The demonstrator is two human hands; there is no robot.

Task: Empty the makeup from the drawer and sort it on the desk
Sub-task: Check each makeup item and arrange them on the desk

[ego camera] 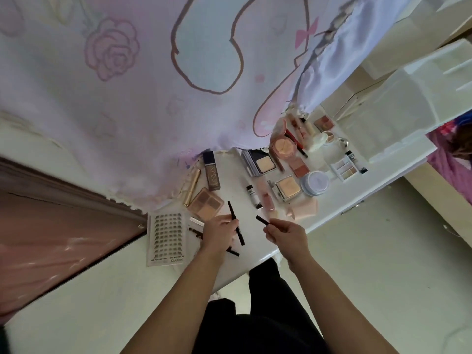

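Soft, even light filled the scene, fairly dim, with a cool greenish cast over the pale floor (370, 277). The white desk (329, 221) was the brightest area, and the shadows on it were faint. Pale streaks of glare lay on the brown panel (51, 238) at far left. The printed fabric (127, 98) looked washed out and soft. Straight lines bowed toward the edges. The black pencil (231, 210) gripped by the left hand (219, 233) and the black cap (261, 219) pinched by the right hand (286, 233) looked slightly smeared.
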